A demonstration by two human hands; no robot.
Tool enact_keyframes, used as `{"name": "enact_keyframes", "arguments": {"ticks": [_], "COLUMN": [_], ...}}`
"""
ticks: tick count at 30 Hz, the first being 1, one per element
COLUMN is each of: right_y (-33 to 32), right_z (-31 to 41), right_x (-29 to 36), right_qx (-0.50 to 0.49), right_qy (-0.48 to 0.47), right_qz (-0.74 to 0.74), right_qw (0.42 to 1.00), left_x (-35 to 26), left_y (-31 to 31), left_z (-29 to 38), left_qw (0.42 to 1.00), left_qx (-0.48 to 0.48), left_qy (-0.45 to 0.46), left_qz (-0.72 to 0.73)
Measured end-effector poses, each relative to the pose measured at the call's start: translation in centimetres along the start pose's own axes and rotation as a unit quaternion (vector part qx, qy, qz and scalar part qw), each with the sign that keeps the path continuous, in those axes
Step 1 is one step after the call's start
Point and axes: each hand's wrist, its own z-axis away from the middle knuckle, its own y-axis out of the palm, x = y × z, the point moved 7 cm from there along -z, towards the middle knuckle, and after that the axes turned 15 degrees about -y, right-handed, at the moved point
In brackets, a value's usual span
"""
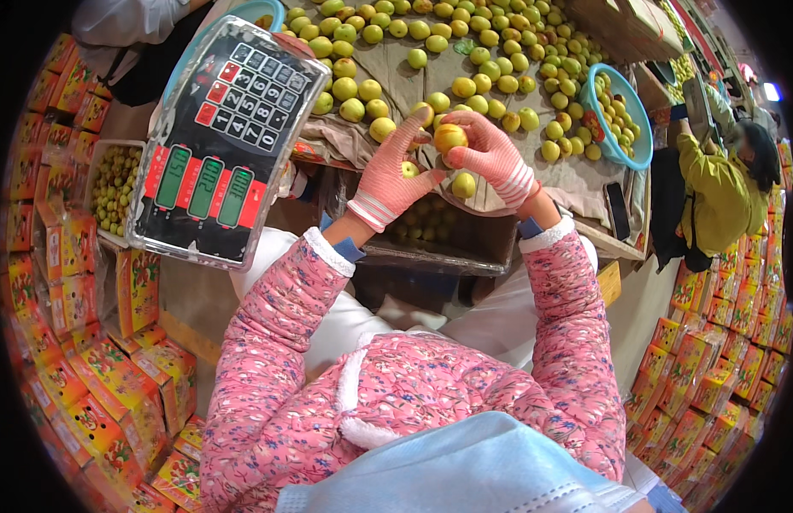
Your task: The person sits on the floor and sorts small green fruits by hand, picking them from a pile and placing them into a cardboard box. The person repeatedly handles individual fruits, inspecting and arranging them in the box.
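Note:
Both of my hands wear pink knitted gloves and are over the near edge of a cloth-covered table [396,83]. Between the thumb and fingers of my right hand [492,154] is a yellow-brown round fruit [450,138]. My left hand [396,170] is beside it with thumb and fingers spread; a green-yellow fruit [410,170] shows in its palm, partly hidden by the glove. Many similar green and yellow fruits [480,83] lie loose on the cloth beyond my hands. Just below my right hand, another fruit [463,185] is near the table edge.
A digital scale [214,154] stands at the left. A blue basin of fruit [649,138] and a phone [617,211] lie to the right. Below the table edge is an open container [435,256] with fruit. Printed boxes [82,301] are stacked on both sides. A person [717,192] is at the right.

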Motion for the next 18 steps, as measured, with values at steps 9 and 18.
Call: {"name": "enact_keyframes", "arguments": {"ticks": [9, 18], "right_y": [-3.5, -36.0], "right_z": [0.9, -6.5], "right_x": [-0.2, -1.9], "right_qx": [0.042, -0.224], "right_qy": [0.084, 0.138], "right_qz": [0.147, 0.717], "right_qw": [0.985, 0.646], "left_x": [-1.4, 2.2], "left_y": [0.6, -0.7], "left_z": [0.8, -0.6], "left_qw": [0.980, 0.986], "left_qx": [-0.021, 0.014], "left_qy": [0.032, -0.057], "left_qz": [-0.194, -0.153]}}
